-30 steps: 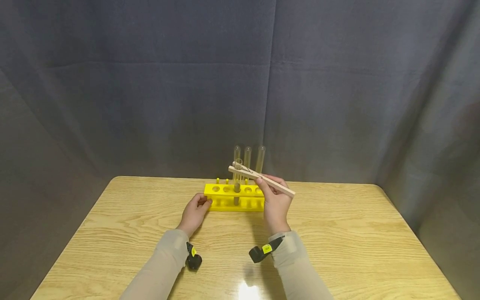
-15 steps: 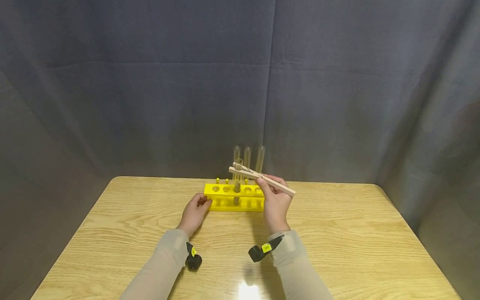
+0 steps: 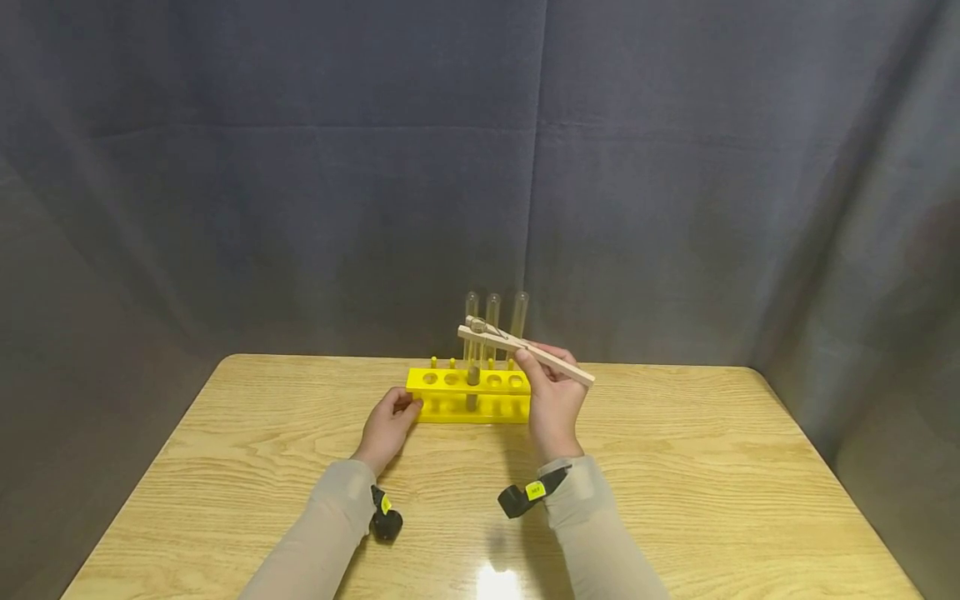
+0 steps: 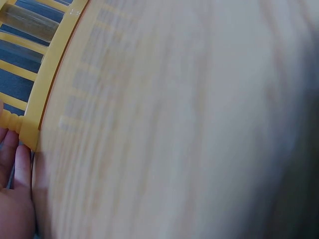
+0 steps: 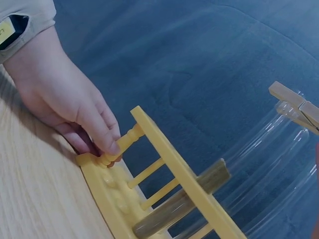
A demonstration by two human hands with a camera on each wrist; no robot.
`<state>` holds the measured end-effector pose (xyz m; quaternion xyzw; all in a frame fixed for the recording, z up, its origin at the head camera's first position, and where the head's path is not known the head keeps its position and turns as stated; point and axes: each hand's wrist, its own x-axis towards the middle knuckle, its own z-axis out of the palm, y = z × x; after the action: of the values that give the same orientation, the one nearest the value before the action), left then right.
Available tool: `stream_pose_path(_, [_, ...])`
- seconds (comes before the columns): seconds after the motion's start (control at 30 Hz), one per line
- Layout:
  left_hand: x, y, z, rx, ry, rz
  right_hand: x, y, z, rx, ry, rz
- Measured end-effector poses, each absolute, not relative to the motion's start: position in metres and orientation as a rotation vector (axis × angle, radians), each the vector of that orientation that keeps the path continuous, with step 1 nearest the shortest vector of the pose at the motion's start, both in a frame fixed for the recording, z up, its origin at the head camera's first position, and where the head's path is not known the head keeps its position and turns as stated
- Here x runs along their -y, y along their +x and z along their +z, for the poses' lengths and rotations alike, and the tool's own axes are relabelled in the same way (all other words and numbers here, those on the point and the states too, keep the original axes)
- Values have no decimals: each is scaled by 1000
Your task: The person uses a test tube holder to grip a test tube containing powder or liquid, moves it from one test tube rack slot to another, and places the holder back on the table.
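Note:
My left hand (image 3: 386, 429) grips the left end post of a yellow test tube rack (image 3: 418, 381); in the right wrist view its thumb and fingers (image 5: 102, 124) close round that post. With my right hand (image 3: 555, 408) I hold a wooden test tube clamp (image 3: 558, 367), thumb on the near side. The clamp's far end lies around the mouth of a glass test tube (image 3: 473, 354), which stands in the rack's middle hole. Greyish-brown matter (image 5: 167, 216) fills the lower part of this tube. Whether the clamp touches the glass all round cannot be told.
Behind the rack, three clear test tubes (image 3: 521, 317) stand upside down on pegs. Bare pegs (image 3: 433, 362) show at the back left of the rack. The wooden table (image 3: 675, 467) ends at a grey curtain (image 3: 337, 208).
The clamp has risen slightly along the tube, from below its mouth to level with it, as my right hand moved up a little. My left hand stays on the rack.

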<state>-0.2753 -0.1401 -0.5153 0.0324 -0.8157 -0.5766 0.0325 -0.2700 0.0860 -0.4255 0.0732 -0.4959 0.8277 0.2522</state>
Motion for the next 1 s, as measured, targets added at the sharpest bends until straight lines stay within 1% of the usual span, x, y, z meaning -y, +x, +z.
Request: stream_pose_path(1.0, [137,-270,-510,2524,91,-1736,-89,-267,-412,1367,234,2207])
